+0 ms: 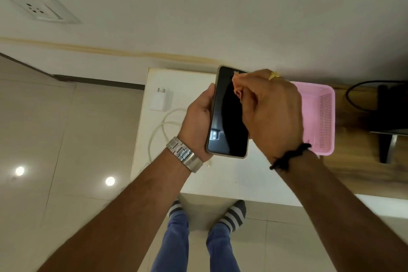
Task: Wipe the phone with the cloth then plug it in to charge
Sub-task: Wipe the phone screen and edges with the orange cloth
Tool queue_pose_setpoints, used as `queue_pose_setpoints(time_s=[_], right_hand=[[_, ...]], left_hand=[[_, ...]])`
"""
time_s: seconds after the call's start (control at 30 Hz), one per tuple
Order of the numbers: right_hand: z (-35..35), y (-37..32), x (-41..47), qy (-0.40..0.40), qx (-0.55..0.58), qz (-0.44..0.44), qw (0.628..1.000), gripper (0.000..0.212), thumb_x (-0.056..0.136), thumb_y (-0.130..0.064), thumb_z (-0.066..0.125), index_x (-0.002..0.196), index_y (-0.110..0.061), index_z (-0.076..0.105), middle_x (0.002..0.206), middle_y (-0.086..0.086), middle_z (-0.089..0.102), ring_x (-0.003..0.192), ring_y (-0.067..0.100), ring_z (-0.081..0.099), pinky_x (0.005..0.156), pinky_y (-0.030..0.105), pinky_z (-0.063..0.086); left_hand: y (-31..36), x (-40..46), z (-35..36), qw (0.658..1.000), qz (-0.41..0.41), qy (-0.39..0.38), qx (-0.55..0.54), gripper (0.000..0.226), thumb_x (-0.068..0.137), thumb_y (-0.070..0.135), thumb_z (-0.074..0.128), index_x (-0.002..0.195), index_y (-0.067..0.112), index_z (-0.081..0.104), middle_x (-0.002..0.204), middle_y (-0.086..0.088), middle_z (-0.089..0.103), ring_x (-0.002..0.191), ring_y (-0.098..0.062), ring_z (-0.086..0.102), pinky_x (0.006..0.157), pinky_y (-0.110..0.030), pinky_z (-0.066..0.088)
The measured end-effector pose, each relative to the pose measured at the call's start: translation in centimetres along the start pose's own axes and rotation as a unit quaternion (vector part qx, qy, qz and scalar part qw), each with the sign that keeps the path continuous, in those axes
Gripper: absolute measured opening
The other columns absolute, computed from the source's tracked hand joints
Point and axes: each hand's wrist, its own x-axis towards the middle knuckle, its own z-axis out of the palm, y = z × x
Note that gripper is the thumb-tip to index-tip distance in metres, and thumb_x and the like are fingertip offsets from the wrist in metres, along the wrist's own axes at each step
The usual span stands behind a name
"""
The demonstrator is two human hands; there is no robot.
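Note:
A black-screened phone (228,121) in a pale case is held above the white table (220,174), gripped along its left edge by my left hand (198,117). My right hand (271,108) lies over the phone's right side with its fingers bunched against the upper screen. A small peach-coloured bit of cloth (237,86) shows at those fingertips; the rest is hidden under the hand. A white charger plug (160,99) lies on the table to the left, its white cable (161,130) looping toward me.
A white wall socket (40,10) sits on the wall at upper left. A pink plastic basket (320,117) stands on the table right of my hands. Dark equipment with a black cable (384,108) rests on a wooden surface at far right. My socked feet stand on the tiled floor below.

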Motion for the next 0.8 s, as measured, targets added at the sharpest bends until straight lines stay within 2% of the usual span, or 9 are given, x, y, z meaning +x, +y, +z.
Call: queue_pose_setpoints(time_s=[0.03, 0.13, 0.2, 0.27, 0.33, 0.43, 0.5, 0.67, 0.8], right_hand=[[0.2, -0.7, 0.1, -0.010, -0.001, -0.011, 1.000, 0.028, 0.095, -0.013, 0.049, 0.103, -0.009, 0.075, 0.106, 0.009, 0.073, 0.095, 0.026, 0.066, 0.086, 0.037, 0.050], [1.7, -2.2, -2.0, -0.152, 0.008, -0.059, 0.987, 0.029, 0.103, -0.023, 0.043, 0.120, -0.018, 0.066, 0.119, 0.001, 0.067, 0.103, 0.013, 0.059, 0.097, 0.027, 0.046], [1.0, -1.3, -2.4, -0.189, -0.007, -0.059, 0.980, 0.034, 0.104, -0.024, 0.040, 0.128, -0.016, 0.063, 0.124, 0.002, 0.066, 0.111, 0.016, 0.061, 0.102, 0.024, 0.043], [-0.1, 0.2, -1.2, -0.101, -0.031, -0.021, 0.994, 0.032, 0.099, -0.016, 0.044, 0.113, -0.010, 0.072, 0.110, 0.009, 0.072, 0.100, 0.026, 0.067, 0.093, 0.036, 0.051], [-0.4, 0.3, 0.3, -0.004, -0.026, 0.007, 1.000, 0.029, 0.095, -0.011, 0.047, 0.102, -0.007, 0.075, 0.102, 0.013, 0.073, 0.092, 0.031, 0.067, 0.083, 0.041, 0.053], [1.2, -2.1, -0.4, -0.097, -0.044, -0.044, 0.993, 0.038, 0.095, -0.021, 0.038, 0.112, -0.012, 0.070, 0.109, 0.009, 0.070, 0.099, 0.027, 0.064, 0.088, 0.040, 0.051], [1.1, -1.9, -1.7, -0.149, -0.028, -0.079, 0.985, 0.033, 0.097, -0.019, 0.046, 0.122, -0.014, 0.067, 0.121, 0.005, 0.067, 0.109, 0.021, 0.062, 0.095, 0.035, 0.050], [-0.2, 0.7, 0.1, -0.002, -0.010, -0.006, 1.000, 0.023, 0.089, -0.003, 0.055, 0.100, -0.006, 0.076, 0.103, 0.012, 0.074, 0.092, 0.031, 0.067, 0.084, 0.041, 0.054], [1.2, -1.8, -1.1, -0.127, -0.030, -0.069, 0.989, 0.031, 0.095, -0.013, 0.050, 0.120, -0.014, 0.068, 0.120, 0.005, 0.068, 0.109, 0.025, 0.063, 0.093, 0.040, 0.051]], left_hand=[[0.0, 0.0, 0.0, 1.000, 0.005, 0.002, 0.000, 0.055, 0.103, 0.054, 0.040, 0.109, 0.016, 0.080, 0.108, -0.010, 0.078, 0.096, -0.027, 0.075, 0.090, -0.038, 0.061], [0.8, -0.2, 0.0, 1.000, 0.015, 0.020, 0.003, 0.059, 0.100, 0.057, 0.045, 0.121, 0.011, 0.075, 0.134, -0.018, 0.067, 0.123, -0.034, 0.065, 0.111, -0.046, 0.045], [0.9, -0.3, -0.1, 1.000, -0.001, 0.008, 0.005, 0.061, 0.097, 0.060, 0.046, 0.110, 0.011, 0.079, 0.125, -0.017, 0.072, 0.112, -0.033, 0.071, 0.102, -0.046, 0.054], [0.2, -0.6, -0.1, 1.000, -0.005, -0.015, 0.013, 0.057, 0.099, 0.057, 0.042, 0.102, 0.016, 0.082, 0.104, -0.009, 0.079, 0.091, -0.026, 0.077, 0.080, -0.037, 0.063], [-0.5, -0.7, 0.4, 1.000, -0.006, -0.013, 0.016, 0.053, 0.100, 0.054, 0.042, 0.102, 0.018, 0.082, 0.100, -0.007, 0.080, 0.087, -0.024, 0.077, 0.075, -0.036, 0.063], [0.0, -0.6, 0.5, 0.999, 0.031, -0.010, -0.019, 0.049, 0.099, 0.050, 0.046, 0.110, 0.014, 0.078, 0.109, -0.011, 0.077, 0.100, -0.028, 0.074, 0.093, -0.040, 0.058], [0.6, -0.6, 0.1, 0.999, 0.024, -0.010, -0.021, 0.053, 0.099, 0.054, 0.045, 0.115, 0.014, 0.077, 0.113, -0.013, 0.075, 0.103, -0.029, 0.073, 0.098, -0.042, 0.055], [-0.7, -1.0, 0.3, 1.000, -0.008, -0.024, 0.017, 0.053, 0.100, 0.055, 0.042, 0.106, 0.019, 0.080, 0.104, -0.008, 0.079, 0.089, -0.026, 0.077, 0.079, -0.040, 0.063], [0.0, -0.8, 0.2, 0.999, 0.045, -0.011, -0.019, 0.047, 0.099, 0.047, 0.045, 0.115, 0.015, 0.077, 0.113, -0.010, 0.076, 0.103, -0.027, 0.074, 0.095, -0.040, 0.057]])
